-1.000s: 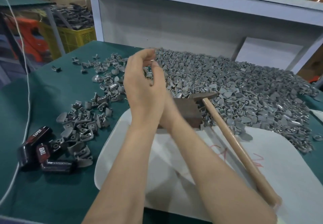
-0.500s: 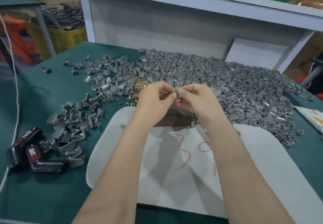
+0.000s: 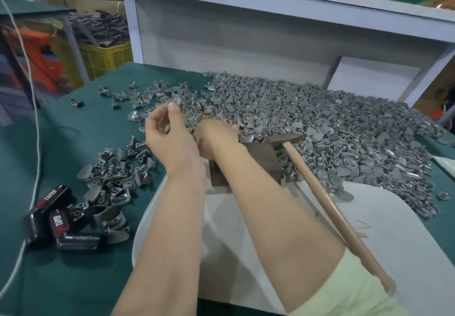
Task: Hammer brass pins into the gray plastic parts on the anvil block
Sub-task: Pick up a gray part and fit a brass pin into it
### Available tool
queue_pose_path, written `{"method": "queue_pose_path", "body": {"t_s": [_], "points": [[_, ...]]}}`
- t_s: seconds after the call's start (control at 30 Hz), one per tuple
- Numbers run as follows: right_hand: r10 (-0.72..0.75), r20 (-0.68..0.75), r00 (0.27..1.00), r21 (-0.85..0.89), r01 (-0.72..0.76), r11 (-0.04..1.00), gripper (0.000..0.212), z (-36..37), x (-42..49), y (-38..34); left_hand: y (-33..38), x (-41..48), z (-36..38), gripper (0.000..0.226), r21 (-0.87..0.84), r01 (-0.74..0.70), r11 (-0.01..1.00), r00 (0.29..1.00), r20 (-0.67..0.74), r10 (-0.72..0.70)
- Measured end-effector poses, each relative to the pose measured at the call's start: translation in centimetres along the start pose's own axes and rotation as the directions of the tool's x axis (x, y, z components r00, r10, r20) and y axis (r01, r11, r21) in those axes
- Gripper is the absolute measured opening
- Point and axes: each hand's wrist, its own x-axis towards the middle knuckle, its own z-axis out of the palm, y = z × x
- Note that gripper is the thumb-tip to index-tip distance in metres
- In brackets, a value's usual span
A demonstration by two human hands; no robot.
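The left hand (image 3: pixel 170 138) is raised over the table, thumb and forefinger pinching what looks like one small gray plastic part (image 3: pixel 176 100). The right hand (image 3: pixel 216 135) reaches just past it to the little cluster of brass pins (image 3: pixel 205 118); its fingers are hidden, so I cannot tell if it holds a pin.

The dark brown anvil block (image 3: pixel 258 163) sits right under the right forearm, with no part visible on it. The wooden-handled hammer (image 3: pixel 330 204) lies unheld, its head on the block. So this looks like the pick-up step, with no blow yet for this piece.

The big heap of gray plastic parts (image 3: pixel 332 123) behind the block suggests most of the work is left. The smaller loose heap (image 3: pixel 115 175) to the left may be finished pieces.

The flat white plastic tray (image 3: pixel 381 241) carries the block and the hammer handle. Far left, a yellow mesh plastic crate (image 3: pixel 105 56) is piled with dark parts.
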Motion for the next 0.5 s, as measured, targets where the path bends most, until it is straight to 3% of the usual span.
{"method": "queue_pose_path", "body": {"t_s": [0.13, 0.23, 0.5], "points": [[0.01, 0.146, 0.989, 0.033, -0.015, 0.999, 0.019, 0.5, 1.3, -1.0, -0.3, 0.2, -0.1, 0.008, 0.02, 0.004, 1.0, 1.0, -0.026, -0.004], [-0.001, 0.085, 0.996, 0.074, -0.005, 0.997, 0.03, 1.1, 1.4, -0.9, -0.5, -0.1, 0.0, 0.008, 0.05, 0.03, 0.998, 0.999, -0.029, -0.029], [-0.052, 0.073, 0.996, 0.132, 0.042, 0.99, 0.032, 1.6, 1.5, -0.3, -0.5, -0.8, 0.4, 0.015, 0.095, 0.016, 0.995, 0.999, 0.048, -0.021]]}}
